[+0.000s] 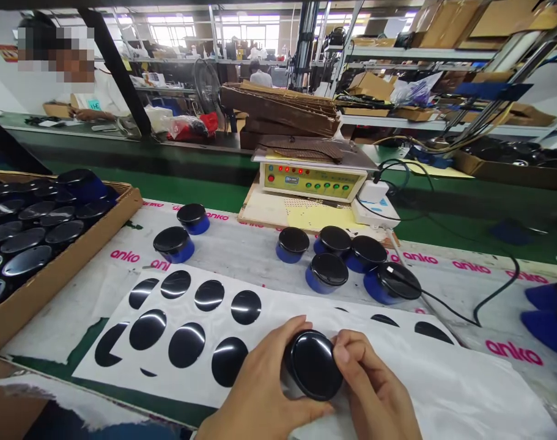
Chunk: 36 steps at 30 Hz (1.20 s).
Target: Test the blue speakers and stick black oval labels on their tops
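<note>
My left hand (264, 385) is wrapped round a round part with a glossy black top (315, 365), thumb and fingers on opposite sides. My right hand (374, 382) is closed, its thumb and index finger pinched at the right edge of that same top. Whether a thin disc is between these fingertips, I cannot make out. Beneath both hands lies a white sheet (278, 308) with black round stickers (186, 345) in rows. Its right part is covered by a white backing layer (425, 379). The held part's lower body is mostly hidden by my left hand.
Several blue parts with black tops (326, 272) stand behind the sheet. A cardboard box (108, 229) of similar parts is at left. At the back sits a control box with lit buttons (312, 180); a black cable (447, 305) crosses the table. A person (104, 91) sits beyond, left.
</note>
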### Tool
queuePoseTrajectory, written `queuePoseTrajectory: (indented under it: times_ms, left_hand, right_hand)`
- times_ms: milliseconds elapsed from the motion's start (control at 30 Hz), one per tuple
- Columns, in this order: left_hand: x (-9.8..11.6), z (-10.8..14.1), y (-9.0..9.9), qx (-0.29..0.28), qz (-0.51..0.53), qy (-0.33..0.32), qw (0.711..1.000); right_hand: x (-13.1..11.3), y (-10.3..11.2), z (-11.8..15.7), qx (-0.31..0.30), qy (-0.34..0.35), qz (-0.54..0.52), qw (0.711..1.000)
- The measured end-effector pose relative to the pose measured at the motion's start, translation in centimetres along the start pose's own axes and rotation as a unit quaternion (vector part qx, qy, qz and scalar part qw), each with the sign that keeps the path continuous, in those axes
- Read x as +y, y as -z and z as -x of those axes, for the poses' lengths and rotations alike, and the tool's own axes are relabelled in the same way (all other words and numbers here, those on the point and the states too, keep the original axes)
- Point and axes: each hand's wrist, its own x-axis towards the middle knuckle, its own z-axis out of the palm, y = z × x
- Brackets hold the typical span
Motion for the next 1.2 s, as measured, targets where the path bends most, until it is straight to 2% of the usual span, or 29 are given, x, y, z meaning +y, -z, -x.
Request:
queuePoseTrajectory:
  times_ms: [233,500,700,867,1000,1133,1200]
  left_hand:
    - [-0.2,-0.1,0.3,-0.042,-0.016,-0.003,0.999]
    - [1.4,0.0,0.4,-0.011,0.010,0.038,0.999]
    - [1.4,0.1,0.4,0.002,0.011,0.043,0.999]
    - [1.5,0.2,0.4,0.004,0.008,0.037,0.999]
    - [1.4,0.2,0.3,-0.002,-0.002,0.029,1.000]
    - [0.4,0.2,0.4,-0.007,-0.047,0.006,0.999]
    - [-0.1,0.2,0.5,-0.017,-0.110,-0.059,0.992]
  right_hand:
    - [-0.7,0.1,0.1,0.030,0.052,0.094,0.994]
    - [-1.1,-0.4,0.2,0.055,0.132,0.153,0.978]
    - [-1.3,-0.9,0.3,0.064,0.123,0.154,0.978]
    - [-2.4,-2.4,1.0,0.119,0.088,0.083,0.986]
    - [-2.7,-2.9,0.9,0.111,0.091,0.083,0.986]
    - [-2.7,-2.1,1.0,0.086,0.126,0.180,0.972]
    - [-3.2,-1.1,0.9,0.065,0.175,0.293,0.938]
